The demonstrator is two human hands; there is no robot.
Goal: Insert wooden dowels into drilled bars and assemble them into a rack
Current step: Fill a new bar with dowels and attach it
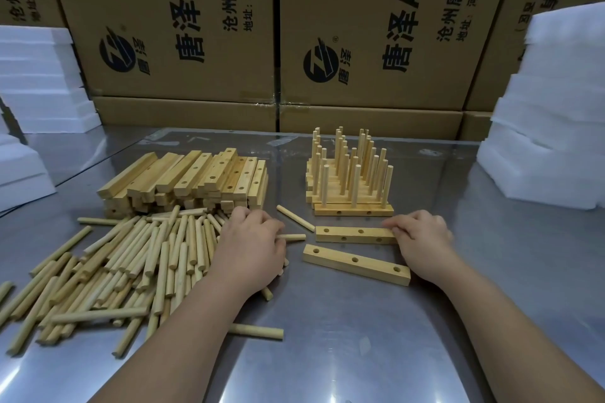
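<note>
**Spotter:** Where is the piece you are working with?

**Operator:** Under my left hand [252,249]. Its fingers [262,221] curl down over a dowel [293,236] at the right edge of the dowel pile [114,271], and the free end pokes out toward 3 o'clock. I'd call it pinched, though the hand hides the grip itself.

**Spotter:** And the target?

**Operator:** The far bar [355,234], flat on the tabletop [327,337], at 3 o'clock from the dowel's tip and just apart from it. My right hand [422,239] holds its right end, fingers [397,225] wrapped over the top. The near bar [355,263] lies at about 5 o'clock from the tip, with the right hand just beside its right end.

**Spotter:** What does the move turn on?

**Operator:** The axes. The dowel and the far bar both run 9-to-3, almost end to end. The holes I can see open upward and on the face toward 6 o'clock. I see none on the end facing the dowel. So I judge the dowel must be tipped upright, or swung round to 6 o'clock, before it goes in. Pushed along its present line, it would only butt the bar's end. My left hand is nearer the leftmost hole, and the right is placed to steady the bar.

**Spotter:** Anything in the way?

**Operator:** A loose dowel [296,217] lies slanted at 12 o'clock from the tip, short of the finished racks [350,180]. Its right end comes near the bar's left end, so I'd lift the dowel clear of it.
</note>
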